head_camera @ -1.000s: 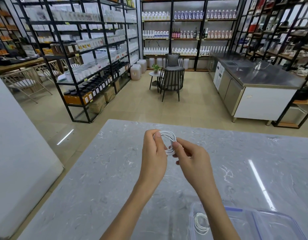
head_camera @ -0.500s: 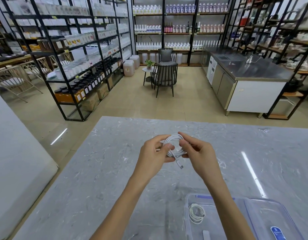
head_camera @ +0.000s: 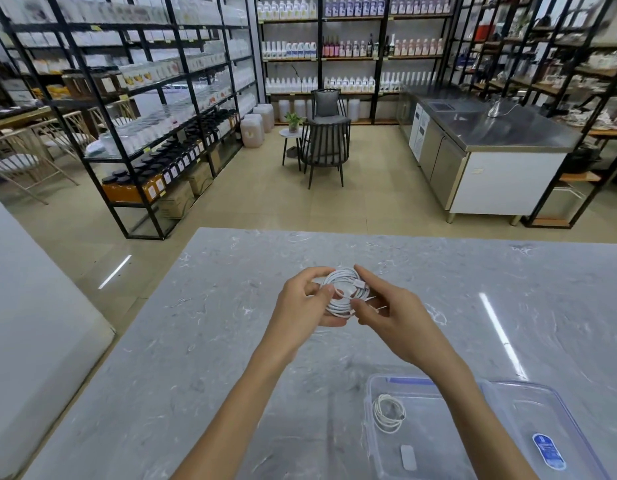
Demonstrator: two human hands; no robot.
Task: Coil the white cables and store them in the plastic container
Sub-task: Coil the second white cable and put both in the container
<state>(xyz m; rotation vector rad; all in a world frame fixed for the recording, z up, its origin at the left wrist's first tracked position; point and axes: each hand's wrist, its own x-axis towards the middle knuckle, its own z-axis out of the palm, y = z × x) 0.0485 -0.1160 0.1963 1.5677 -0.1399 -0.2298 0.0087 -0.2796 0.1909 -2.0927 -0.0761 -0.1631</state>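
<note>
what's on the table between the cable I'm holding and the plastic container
Nothing: in the head view, the marble table is bare between the held coil and the plastic container; only the right forearm crosses above it.

My bench (head_camera: 203,344) was a grey marbled slab with pale veins, and a bright strip of ceiling light glared across its right side. At the near right corner a clear plastic container (head_camera: 369,393) with blue trim sat directly on it, open, its transparent lid (head_camera: 560,420) just beside it on the right, bearing a blue oval sticker (head_camera: 549,451).
</note>
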